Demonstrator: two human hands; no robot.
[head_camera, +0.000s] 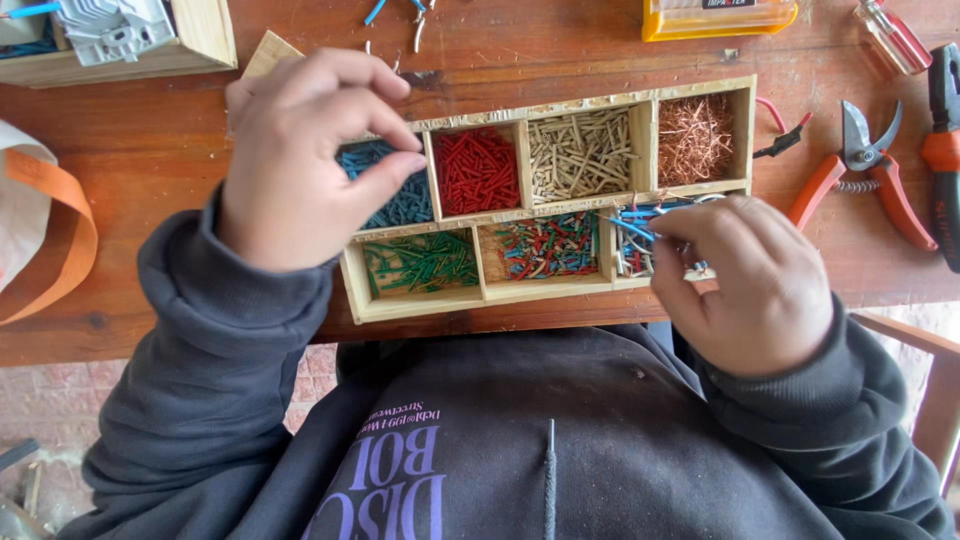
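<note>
A wooden tray with several compartments lies on the brown table. It holds cut wire-insulation pieces sorted by colour: blue, red, beige, green, mixed colours, and bare copper strands. My left hand hovers over the blue compartment with thumb and forefinger pinched together; nothing shows between them. My right hand is at the tray's lower right compartment, gripping a small bundle of blue and white wires.
Orange-handled cutters and pliers lie right of the tray. A yellow case and a red-handled screwdriver sit at the far edge. A wooden box stands at the far left, an orange strap beside it.
</note>
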